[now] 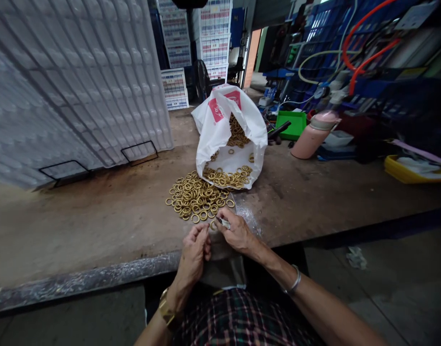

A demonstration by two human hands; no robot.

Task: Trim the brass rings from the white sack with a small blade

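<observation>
My left hand (194, 250) is closed in a pinch at the table's front edge, its fingertips at the side of a single brass ring (212, 225). Opposite it, my right hand (238, 234) is closed around a small pale tool (225, 223) with a dark tip, which points at that ring. The tool's exact kind is too small to make out. Just beyond both hands lies a heap of brass rings (195, 194). It spills from the mouth of a white plastic sack (215, 129) with red print, which lies on its side with more rings inside.
Stacked clear plastic trays (98, 72) stand at the left beside black wire stands (139, 153). Right of the sack are a green bin (291, 126), a pink bottle (312, 137) and a yellow tray (404, 172). White crates (213, 45) rise behind the brown worktable (116, 226).
</observation>
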